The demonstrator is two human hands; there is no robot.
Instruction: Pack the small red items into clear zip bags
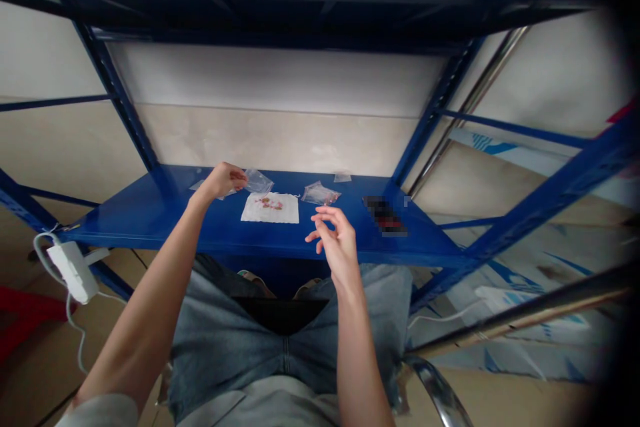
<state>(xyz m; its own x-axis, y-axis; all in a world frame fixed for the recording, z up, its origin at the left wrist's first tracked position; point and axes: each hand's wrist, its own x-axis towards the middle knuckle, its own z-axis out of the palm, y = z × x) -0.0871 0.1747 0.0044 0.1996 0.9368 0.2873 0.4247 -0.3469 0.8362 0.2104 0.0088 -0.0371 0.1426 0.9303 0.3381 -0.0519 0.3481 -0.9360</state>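
Note:
My left hand (227, 180) is closed in a pinch on the edge of a clear plastic bag (259, 181), just above the blue shelf (225, 230). Below that bag lies a white cloth pouch (270, 215) with small pink and brown pieces (273, 203) on its face; whether they are loose or printed, I cannot tell. Over the front of the shelf my right hand (337, 237) hovers with fingers apart and nothing in them. Just beyond it rests another clear bag (320, 193) with some pinkish bits inside.
A small clear packet (343, 176) lies at the back of the shelf. Toward the right sits a dark, blurred-out object (385, 215). Blue uprights (125, 100) and an upper shelf (320, 20) frame the space. A white power strip (73, 271) hangs at the left corner.

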